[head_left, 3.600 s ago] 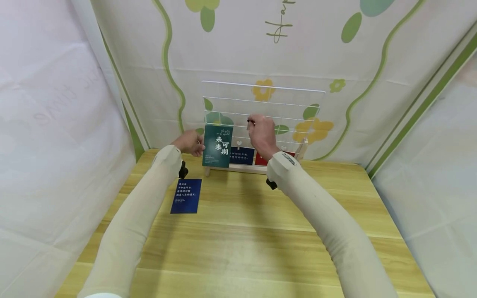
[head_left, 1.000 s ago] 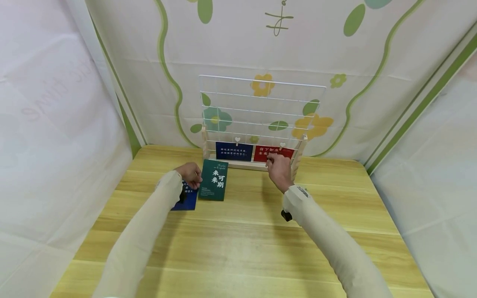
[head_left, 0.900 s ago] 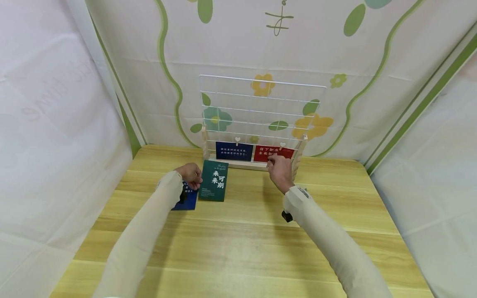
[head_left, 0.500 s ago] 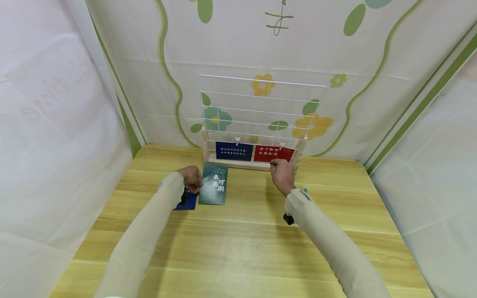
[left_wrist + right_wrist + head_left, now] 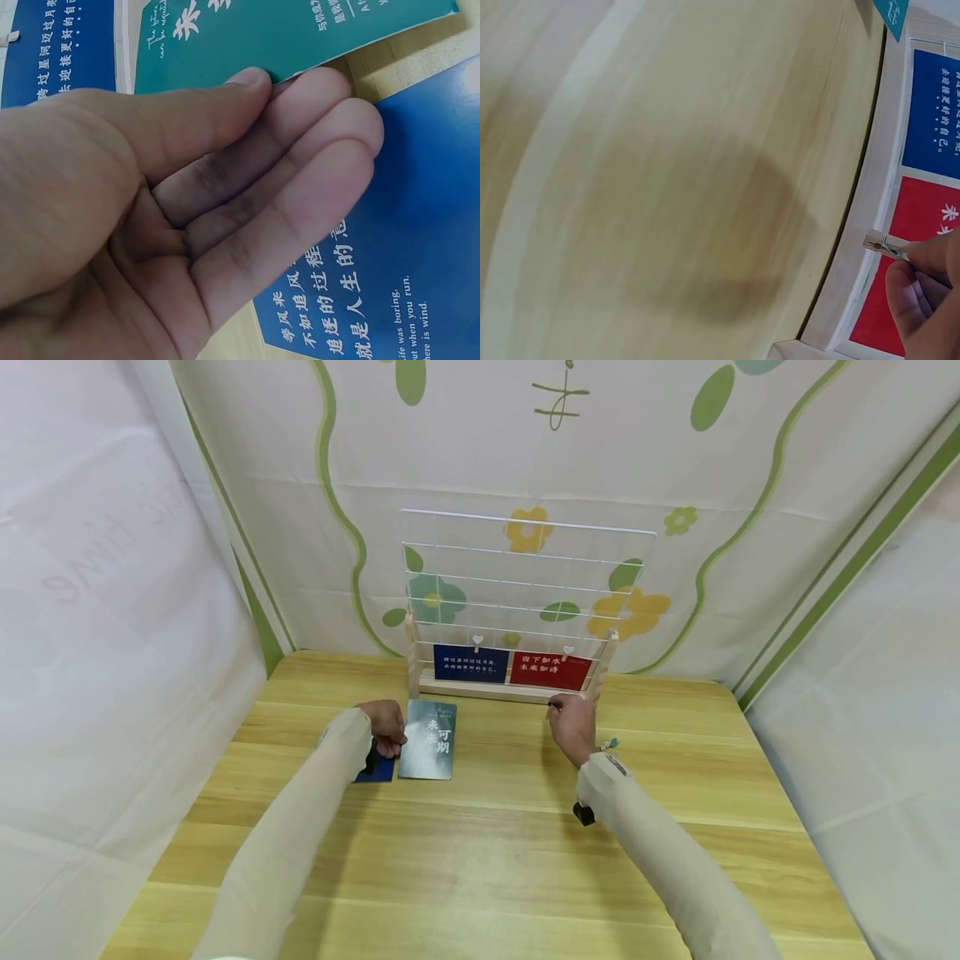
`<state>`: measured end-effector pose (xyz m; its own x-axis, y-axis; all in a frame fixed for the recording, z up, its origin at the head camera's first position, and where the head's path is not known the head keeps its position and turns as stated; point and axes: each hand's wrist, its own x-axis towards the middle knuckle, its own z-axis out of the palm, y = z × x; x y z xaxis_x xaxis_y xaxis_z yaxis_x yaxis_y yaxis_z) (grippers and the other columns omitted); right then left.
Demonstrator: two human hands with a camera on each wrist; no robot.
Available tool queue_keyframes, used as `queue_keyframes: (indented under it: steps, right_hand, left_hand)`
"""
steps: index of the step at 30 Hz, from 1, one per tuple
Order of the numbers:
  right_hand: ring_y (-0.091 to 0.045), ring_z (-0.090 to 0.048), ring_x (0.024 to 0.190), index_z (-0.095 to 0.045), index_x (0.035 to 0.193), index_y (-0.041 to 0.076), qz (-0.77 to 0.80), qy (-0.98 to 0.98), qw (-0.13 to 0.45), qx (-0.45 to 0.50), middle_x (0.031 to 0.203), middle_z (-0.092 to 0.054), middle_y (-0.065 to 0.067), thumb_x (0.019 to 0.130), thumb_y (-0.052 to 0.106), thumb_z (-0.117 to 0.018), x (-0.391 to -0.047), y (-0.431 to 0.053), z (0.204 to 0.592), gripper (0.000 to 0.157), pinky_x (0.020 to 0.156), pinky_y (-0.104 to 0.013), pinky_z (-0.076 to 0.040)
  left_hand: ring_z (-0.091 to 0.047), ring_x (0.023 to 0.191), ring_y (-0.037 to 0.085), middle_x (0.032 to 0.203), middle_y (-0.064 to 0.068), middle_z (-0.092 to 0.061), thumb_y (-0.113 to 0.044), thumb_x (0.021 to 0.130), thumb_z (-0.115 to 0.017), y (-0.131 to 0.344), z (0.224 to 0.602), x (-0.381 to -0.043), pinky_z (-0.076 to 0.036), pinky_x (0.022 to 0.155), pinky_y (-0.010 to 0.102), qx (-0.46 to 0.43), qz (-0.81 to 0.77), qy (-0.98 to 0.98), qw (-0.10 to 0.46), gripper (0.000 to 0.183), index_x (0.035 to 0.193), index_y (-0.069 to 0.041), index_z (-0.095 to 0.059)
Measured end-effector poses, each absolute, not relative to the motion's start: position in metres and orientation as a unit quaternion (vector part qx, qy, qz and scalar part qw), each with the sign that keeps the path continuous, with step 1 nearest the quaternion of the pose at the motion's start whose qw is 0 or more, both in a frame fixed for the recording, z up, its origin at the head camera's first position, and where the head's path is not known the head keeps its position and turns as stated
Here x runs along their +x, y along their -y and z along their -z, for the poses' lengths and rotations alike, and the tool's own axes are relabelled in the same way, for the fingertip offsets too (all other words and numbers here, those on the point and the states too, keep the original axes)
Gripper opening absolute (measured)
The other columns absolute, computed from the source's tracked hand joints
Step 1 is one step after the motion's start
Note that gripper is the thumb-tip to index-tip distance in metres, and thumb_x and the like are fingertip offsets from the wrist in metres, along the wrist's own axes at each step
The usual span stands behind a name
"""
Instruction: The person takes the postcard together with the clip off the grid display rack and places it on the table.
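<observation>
Head view gives me both hands over the wooden table [image 5: 480, 852], in front of the white wire rack with its pale wood base [image 5: 502, 692]. On the left, I have the left hand [image 5: 386, 725] at the left edge of the green card [image 5: 427, 740], whose face catches the light. From the left wrist I can see the grasp: thumb and forefinger pinch the card right at its edge, so nearly all of it reaches out beyond the fingertips, away from the palm. I cannot tell whether its near edge touches the table. A loose blue card [image 5: 431, 165] lies just beside it, partly under the left hand in my overhead feed.

Over on the right, the right hand [image 5: 572, 727] is well apart from the green card, just in front of the base. My right wrist feed shows its thumb and finger grasping a small clip [image 5: 885, 244], which juts out past the fingertips. Behind, a red card [image 5: 551, 670] and a second blue card [image 5: 471, 664] hang side by side on the rack's lower wires, each under a white heart clip.
</observation>
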<state>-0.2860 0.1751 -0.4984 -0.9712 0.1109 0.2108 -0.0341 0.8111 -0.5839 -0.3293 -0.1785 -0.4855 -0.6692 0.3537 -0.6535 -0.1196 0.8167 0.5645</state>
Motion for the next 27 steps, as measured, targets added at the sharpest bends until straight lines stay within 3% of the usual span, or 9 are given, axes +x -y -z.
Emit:
queue_keyframes:
  steps: [12, 18, 27]
  right_hand:
    - [-0.036, -0.067, 0.1, -0.075, 0.103, 0.0, -0.288, 0.951, 0.109, -0.03, 0.103, -0.074, -0.016, 0.092, 0.005, -0.06, -0.28, -0.188, 0.514, 0.02, 0.087, -0.048, -0.055]
    - [-0.037, -0.067, 0.104, -0.074, 0.109, 0.0, -0.295, 0.949, 0.096, -0.054, 0.109, -0.073, -0.018, 0.093, 0.007, -0.059, -0.276, -0.194, 0.521, 0.023, 0.088, -0.049, -0.056]
    - [-0.036, -0.068, 0.1, -0.074, 0.107, -0.001, -0.293, 0.949, 0.095, -0.074, 0.103, -0.074, -0.018, 0.093, 0.007, -0.058, -0.272, -0.204, 0.527, 0.022, 0.085, -0.048, -0.057]
  left_hand:
    - [-0.065, 0.054, 0.012, 0.064, 0.007, -0.068, -0.001, 0.095, -0.06, 0.176, 0.485, -0.325, -0.056, 0.055, 0.022, 0.044, -0.281, -0.863, 0.417, 0.012, 0.084, 0.001, -0.057]
    - [-0.064, 0.053, 0.011, 0.061, 0.005, -0.065, 0.0, 0.095, -0.059, 0.176, 0.489, -0.327, -0.055, 0.053, 0.021, 0.026, -0.278, -0.853, 0.441, 0.016, 0.079, 0.002, -0.061]
    - [-0.067, 0.057, 0.013, 0.068, 0.007, -0.069, -0.005, 0.096, -0.059, 0.177, 0.492, -0.33, -0.057, 0.058, 0.023, 0.021, -0.251, -0.86, 0.444, 0.016, 0.089, 0.006, -0.07]
